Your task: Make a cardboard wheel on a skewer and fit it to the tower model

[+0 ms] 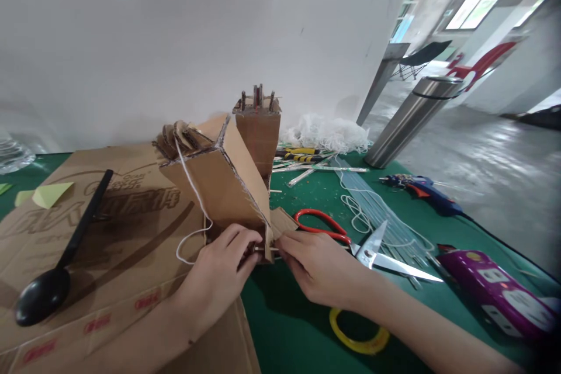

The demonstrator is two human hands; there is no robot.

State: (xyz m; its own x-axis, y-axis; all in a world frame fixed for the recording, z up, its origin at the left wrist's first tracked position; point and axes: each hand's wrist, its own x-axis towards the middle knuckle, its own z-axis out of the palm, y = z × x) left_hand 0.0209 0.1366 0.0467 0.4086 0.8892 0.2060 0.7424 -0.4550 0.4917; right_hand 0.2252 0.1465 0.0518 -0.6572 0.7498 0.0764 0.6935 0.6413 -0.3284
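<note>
A cardboard model point(219, 187) with a boxy tilted body stands on the table, a white string point(191, 178) hanging from its rolled top. At its lower front edge, a thin wooden stick point(270, 249) runs across a small cardboard flap. My left hand point(221, 266) is closed around the stick's left end, fingertips pinched. From the right, my right hand point(318, 263) pinches the other end near the flap; its fingertips are partly hidden. Red-handled scissors point(368, 251) lie open just beyond my right hand. Behind the model rises a cardboard tower point(258, 140) with slotted pieces on top.
A flattened cardboard sheet point(127, 234) bears a black spoon point(56, 269) on the left. On the right are glue sticks point(372, 198), a glue gun point(432, 194), a purple power strip point(495, 286) and a steel flask point(412, 120). A yellow tape ring point(359, 347) lies under my right forearm.
</note>
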